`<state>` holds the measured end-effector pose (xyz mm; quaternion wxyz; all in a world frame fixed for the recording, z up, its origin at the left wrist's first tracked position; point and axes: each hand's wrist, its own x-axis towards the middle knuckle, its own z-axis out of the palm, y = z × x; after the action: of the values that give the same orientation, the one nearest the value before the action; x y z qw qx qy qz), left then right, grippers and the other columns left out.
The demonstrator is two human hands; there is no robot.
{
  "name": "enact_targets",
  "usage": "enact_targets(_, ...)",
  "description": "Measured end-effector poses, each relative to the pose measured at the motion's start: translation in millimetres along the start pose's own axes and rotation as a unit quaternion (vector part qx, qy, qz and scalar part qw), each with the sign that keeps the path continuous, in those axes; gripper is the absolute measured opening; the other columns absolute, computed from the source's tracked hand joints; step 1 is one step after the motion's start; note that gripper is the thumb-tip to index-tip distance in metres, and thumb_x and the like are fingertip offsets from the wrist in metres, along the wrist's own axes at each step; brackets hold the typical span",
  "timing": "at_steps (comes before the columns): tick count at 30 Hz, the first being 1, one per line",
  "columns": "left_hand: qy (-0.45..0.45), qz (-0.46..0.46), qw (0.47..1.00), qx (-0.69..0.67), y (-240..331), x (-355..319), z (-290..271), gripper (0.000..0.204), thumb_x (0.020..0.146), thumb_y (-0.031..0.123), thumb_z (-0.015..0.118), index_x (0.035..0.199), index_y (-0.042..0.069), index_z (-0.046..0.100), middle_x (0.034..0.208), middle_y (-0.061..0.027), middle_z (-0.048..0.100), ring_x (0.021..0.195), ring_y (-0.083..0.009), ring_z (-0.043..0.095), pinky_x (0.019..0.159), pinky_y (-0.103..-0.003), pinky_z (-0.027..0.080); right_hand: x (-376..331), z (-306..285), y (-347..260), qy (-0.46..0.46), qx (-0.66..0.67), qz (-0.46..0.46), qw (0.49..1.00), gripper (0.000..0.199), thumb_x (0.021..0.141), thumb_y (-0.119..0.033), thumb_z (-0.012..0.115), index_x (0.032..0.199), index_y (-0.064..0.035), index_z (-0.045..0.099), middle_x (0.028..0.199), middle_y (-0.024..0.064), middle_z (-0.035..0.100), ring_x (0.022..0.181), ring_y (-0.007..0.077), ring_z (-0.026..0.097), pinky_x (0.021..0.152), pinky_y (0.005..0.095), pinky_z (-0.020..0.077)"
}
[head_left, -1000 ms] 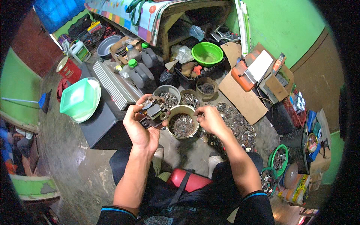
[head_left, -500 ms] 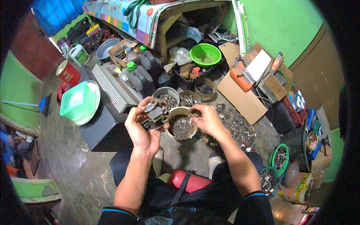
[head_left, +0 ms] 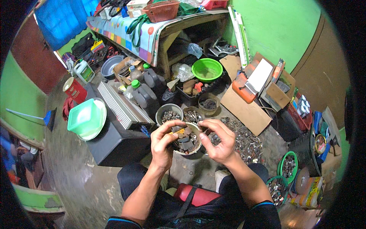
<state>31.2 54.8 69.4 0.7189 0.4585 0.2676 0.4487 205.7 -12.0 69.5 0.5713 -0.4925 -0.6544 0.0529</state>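
Note:
My left hand [head_left: 163, 144] is curled at the left of a round pale tub [head_left: 193, 152], its fingers and thumb around a cluster of dark, blocky metal parts [head_left: 186, 145] with an orange-yellow bit among them. The cluster hides most of the tub's contents, and I cannot tell which pieces rest in the tub. Across the opening, my right hand [head_left: 220, 142] is bent with thumb and forefinger apart; nothing shows clearly between them. Just beyond are a grey bowl [head_left: 157, 119] of small metal pieces, a second small container [head_left: 191, 123] of metal bits and a tub [head_left: 210, 110] of dark material.
Loose metal pieces [head_left: 248, 143] are heaped on the floor at the right, beside a cardboard sheet [head_left: 244, 110]. A dark box [head_left: 114, 147] stands at the left, near grey jugs [head_left: 145, 97] with green caps. Farther off sit a green basin [head_left: 207, 70] and a cloth-covered table [head_left: 141, 34].
My view has tilted up, showing more of the table top. My left hand has moved right, over the tub with the metal parts, and turned. My right hand's thumb and forefinger have spread.

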Motion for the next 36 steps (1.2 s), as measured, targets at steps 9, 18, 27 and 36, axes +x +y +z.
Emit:
enact_targets(9, -0.036, -0.023, 0.996, 0.072, 1.9, -3.1, 15.2, 0.034, 0.082, 0.004, 0.047, 0.11, -0.007, 0.063, 0.099, -0.0134, 0.066, 0.075, -0.0151, 0.066, 0.048, -0.026, 0.056, 4.0, -9.5, 0.4, -0.126, 0.025, -0.037, 0.991, 0.032, 0.076, 0.002, 0.067, 0.108, -0.0022, 0.066, 0.105, 0.0132, 0.063, 0.095, 0.0317, 0.06, 0.081, 0.0381, 0.0493)
enact_targets(18, -0.061, -0.041, 0.99, 0.118, -2.4, -3.1, 12.6, 0.033, 0.083, 0.005, 0.048, 0.11, -0.007, 0.063, 0.091, -0.0121, 0.066, 0.067, -0.0148, 0.065, 0.043, -0.026, 0.053, 6.9, -13.2, 7.3, -0.174, 0.054, -0.027, 0.983, 0.035, 0.07, 0.005, 0.072, 0.104, -0.0028, 0.069, 0.1, 0.0113, 0.064, 0.091, 0.0278, 0.061, 0.079, 0.0355, 0.0492)
enact_targets(27, -0.046, -0.071, 0.995, 0.048, -6.7, -3.6, 15.2, 0.033, 0.082, 0.006, 0.047, 0.109, -0.007, 0.062, 0.091, -0.0144, 0.066, 0.064, -0.0175, 0.065, 0.041, -0.029, 0.054, 5.0, -14.0, 8.9, -0.117, 0.041, -0.02, 0.992, 0.028, 0.069, 0.008, 0.069, 0.096, 0.0007, 0.069, 0.092, 0.0128, 0.067, 0.083, 0.0285, 0.066, 0.073, 0.0347, 0.0527)
enact_targets(36, -0.014, -0.052, 0.999, -0.001, -5.2, -6.8, 13.6, 0.029, 0.084, 0.007, 0.048, 0.105, -0.005, 0.064, 0.093, -0.0138, 0.066, 0.068, -0.0195, 0.066, 0.039, -0.032, 0.054, -4.8, -5.1, 6.5, -0.026, 0.137, 0.116, 0.983, 0.02, 0.08, 0.011, 0.061, 0.096, 0.0034, 0.069, 0.098, 0.0145, 0.07, 0.092, 0.0214, 0.069, 0.078, 0.0308, 0.0578)
